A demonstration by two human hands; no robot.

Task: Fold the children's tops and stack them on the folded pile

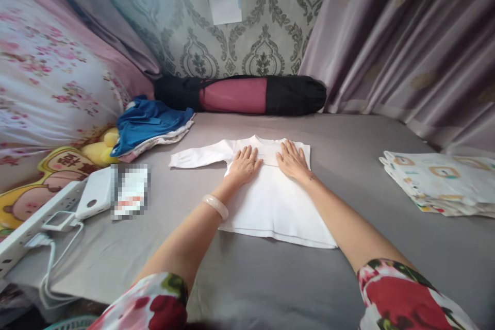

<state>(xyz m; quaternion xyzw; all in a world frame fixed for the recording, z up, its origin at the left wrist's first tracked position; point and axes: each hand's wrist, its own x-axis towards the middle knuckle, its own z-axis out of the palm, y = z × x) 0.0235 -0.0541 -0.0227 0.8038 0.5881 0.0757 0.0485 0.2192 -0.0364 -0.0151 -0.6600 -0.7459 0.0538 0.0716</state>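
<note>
A small white long-sleeved shirt (266, 201) lies spread on the grey sheet, its collar toward the wall and its hem toward me. One sleeve stretches out to the left; the other is not visible on the right side, where the edge looks straight. My left hand (244, 166) rests flat on the upper left of the shirt, fingers spread. On the upper right, my right hand (292, 161) lies flat too, fingers a little apart. Neither hand grips the fabric. A pale bangle (215, 207) circles my left wrist.
A folded patterned cloth stack (441, 180) lies at the right. Blue clothing (150, 121) is piled at the back left. A black and maroon long bag (240, 95) lies along the wall. At left are a power strip (34, 232), cables and a white power bank (96, 193).
</note>
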